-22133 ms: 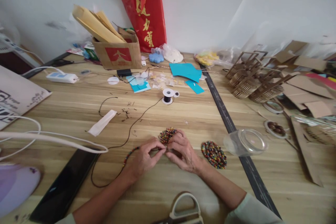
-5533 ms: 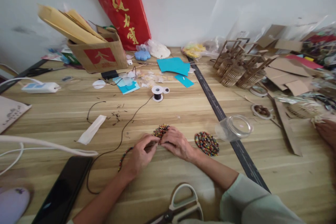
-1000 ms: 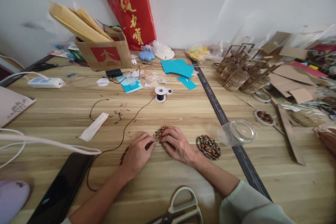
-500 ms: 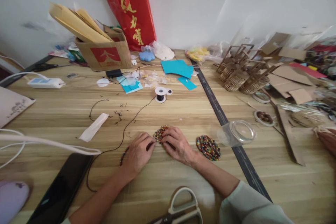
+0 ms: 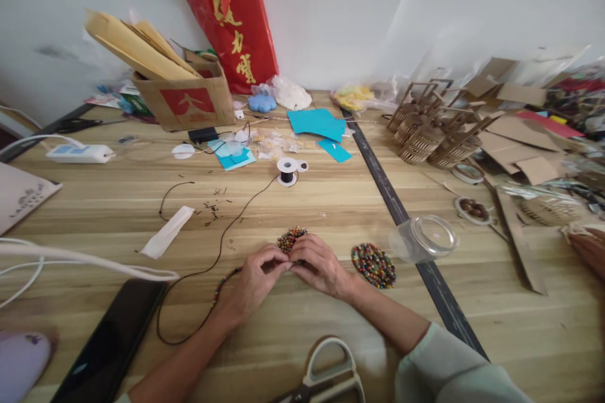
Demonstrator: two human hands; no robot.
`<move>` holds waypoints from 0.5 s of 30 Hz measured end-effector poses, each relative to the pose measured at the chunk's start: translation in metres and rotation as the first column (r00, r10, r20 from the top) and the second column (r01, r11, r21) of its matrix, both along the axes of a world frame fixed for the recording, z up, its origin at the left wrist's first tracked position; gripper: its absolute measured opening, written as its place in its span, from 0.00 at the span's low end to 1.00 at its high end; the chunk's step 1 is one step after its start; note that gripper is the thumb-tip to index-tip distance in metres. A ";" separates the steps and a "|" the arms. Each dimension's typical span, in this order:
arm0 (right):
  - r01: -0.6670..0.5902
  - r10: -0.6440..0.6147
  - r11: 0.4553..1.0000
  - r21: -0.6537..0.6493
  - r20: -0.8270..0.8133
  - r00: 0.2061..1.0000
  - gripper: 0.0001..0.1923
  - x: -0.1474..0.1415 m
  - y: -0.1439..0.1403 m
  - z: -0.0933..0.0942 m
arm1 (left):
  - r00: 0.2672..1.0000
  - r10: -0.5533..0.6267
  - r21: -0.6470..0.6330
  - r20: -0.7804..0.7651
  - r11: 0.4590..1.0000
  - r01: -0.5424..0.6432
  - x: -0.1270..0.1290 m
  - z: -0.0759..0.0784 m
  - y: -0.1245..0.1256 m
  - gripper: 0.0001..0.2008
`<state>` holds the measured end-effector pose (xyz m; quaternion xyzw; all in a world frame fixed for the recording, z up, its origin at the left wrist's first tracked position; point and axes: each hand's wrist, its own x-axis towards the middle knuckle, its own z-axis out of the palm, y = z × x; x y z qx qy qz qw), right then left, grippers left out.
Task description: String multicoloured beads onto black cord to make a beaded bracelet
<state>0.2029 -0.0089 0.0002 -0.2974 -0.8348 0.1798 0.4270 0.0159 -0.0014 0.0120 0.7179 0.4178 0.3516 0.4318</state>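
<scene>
The left hand (image 5: 253, 277) and right hand (image 5: 317, 264) meet fingertip to fingertip, both pinched on a black cord (image 5: 222, 245) strung with coloured beads (image 5: 225, 278). A small pile of loose beads (image 5: 290, 238) lies just beyond the knuckles on the desk (image 5: 331, 201). The cord runs away to a spool (image 5: 287, 171). A round beaded mat (image 5: 373, 264) sits near the right wrist, a clear jar (image 5: 425, 239) beside it.

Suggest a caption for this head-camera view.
Left hand and right hand pinch a beaded cord beside a bead coil.
</scene>
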 end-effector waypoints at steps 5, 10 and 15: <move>0.006 -0.006 1.000 -0.004 0.007 1.000 0.04 0.000 0.000 -0.001 | 1.000 -0.023 -0.027 -0.018 0.999 0.023 -0.002 0.001 0.001 0.07; 0.014 -0.014 1.000 -0.014 0.006 1.000 0.03 0.000 0.000 -0.006 | 1.000 -0.017 -0.023 -0.025 1.000 0.016 -0.002 -0.001 0.002 0.08; 0.014 -0.014 1.000 -0.019 0.002 1.000 0.02 0.000 0.000 -0.009 | 1.000 -0.015 -0.006 -0.019 1.000 0.015 -0.002 -0.001 0.001 0.07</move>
